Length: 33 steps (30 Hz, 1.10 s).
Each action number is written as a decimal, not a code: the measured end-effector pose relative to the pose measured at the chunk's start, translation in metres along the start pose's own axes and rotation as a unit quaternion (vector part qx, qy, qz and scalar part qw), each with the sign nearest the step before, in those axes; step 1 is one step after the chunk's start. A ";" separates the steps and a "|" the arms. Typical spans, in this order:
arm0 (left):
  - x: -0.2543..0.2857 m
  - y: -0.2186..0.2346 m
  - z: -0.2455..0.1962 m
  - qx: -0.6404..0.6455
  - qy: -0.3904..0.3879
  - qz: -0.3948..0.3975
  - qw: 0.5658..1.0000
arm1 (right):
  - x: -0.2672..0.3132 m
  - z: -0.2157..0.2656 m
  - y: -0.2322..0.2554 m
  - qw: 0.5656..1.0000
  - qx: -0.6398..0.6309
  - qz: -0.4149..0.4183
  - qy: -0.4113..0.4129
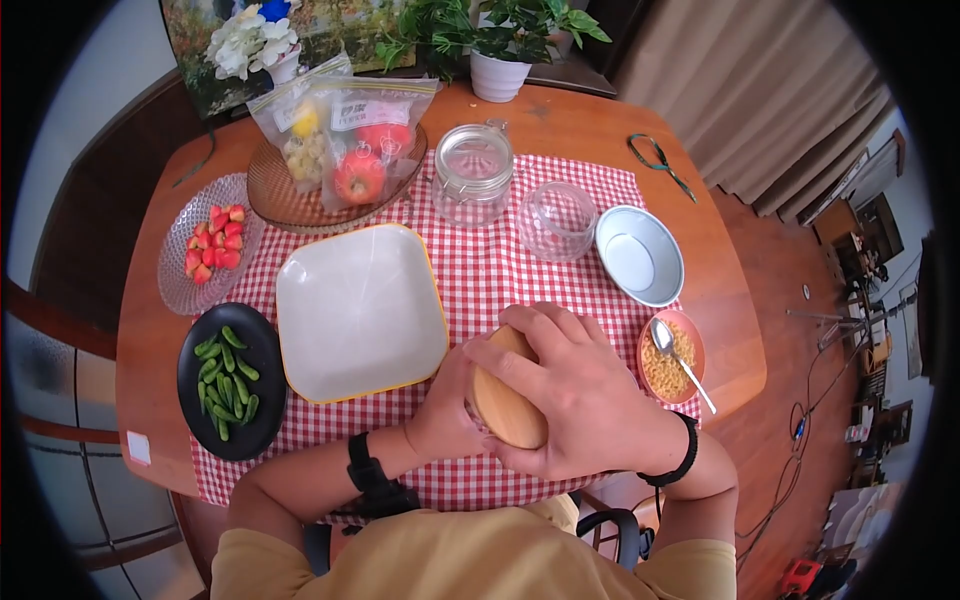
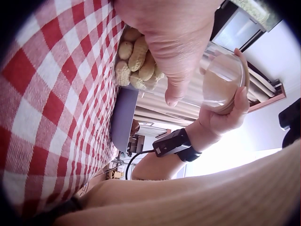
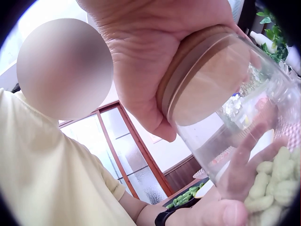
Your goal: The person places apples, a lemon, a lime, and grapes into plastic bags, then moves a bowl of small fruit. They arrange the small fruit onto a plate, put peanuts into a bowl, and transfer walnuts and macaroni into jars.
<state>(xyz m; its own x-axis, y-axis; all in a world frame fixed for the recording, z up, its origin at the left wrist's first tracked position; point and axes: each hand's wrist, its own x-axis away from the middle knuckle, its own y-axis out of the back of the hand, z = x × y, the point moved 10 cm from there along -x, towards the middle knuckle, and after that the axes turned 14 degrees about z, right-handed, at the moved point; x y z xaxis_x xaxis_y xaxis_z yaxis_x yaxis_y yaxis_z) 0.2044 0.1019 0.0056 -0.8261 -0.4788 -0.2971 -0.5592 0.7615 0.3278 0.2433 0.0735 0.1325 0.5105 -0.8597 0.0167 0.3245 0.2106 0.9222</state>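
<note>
A clear glass jar (image 3: pixel 202 146) with unshelled peanuts (image 2: pixel 137 56) in its bottom stands between my hands, its base close against the checked cloth in the left wrist view. On its mouth sits a round wooden lid (image 1: pixel 508 400). My right hand (image 1: pixel 592 395) grips this lid from above, fingers and thumb spread round its edge. Lower down, my left hand (image 1: pixel 440 410) holds the jar's glass wall, the thumb lying along one side in the left wrist view. The head view hides most of the jar beneath the lid and hands.
Left of my hands are a square white dish (image 1: pixel 362 315), a black plate (image 1: pixel 200 420) of small cucumbers and a glass bowl (image 1: pixel 172 265) of strawberries. Bagged fruit fills a brown tray (image 1: pixel 268 200). Behind stands a clip-top jar (image 1: pixel 472 175); rightward, a metal bowl (image 1: pixel 640 255) and pink bowl (image 1: pixel 700 345).
</note>
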 end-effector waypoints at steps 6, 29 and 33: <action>-0.006 0.011 -0.029 0.046 -0.051 -0.010 0.998 | 0.002 0.002 -0.001 1.000 0.023 -0.002 0.012; 0.006 -0.008 -0.006 -0.041 -0.002 0.030 0.999 | 0.016 0.001 -0.002 0.992 0.071 -0.089 -0.052; 0.005 -0.011 0.003 -0.029 0.021 0.046 0.998 | 0.013 -0.001 -0.006 0.991 0.090 -0.056 -0.084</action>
<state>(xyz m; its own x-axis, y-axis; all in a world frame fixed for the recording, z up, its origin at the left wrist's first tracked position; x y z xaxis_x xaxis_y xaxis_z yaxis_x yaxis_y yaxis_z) 0.2064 0.0924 -0.0022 -0.8757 -0.4268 -0.2258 -0.4829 0.7776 0.4028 0.2487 0.0616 0.1264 0.3347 -0.9415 -0.0398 0.2172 0.0360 0.9755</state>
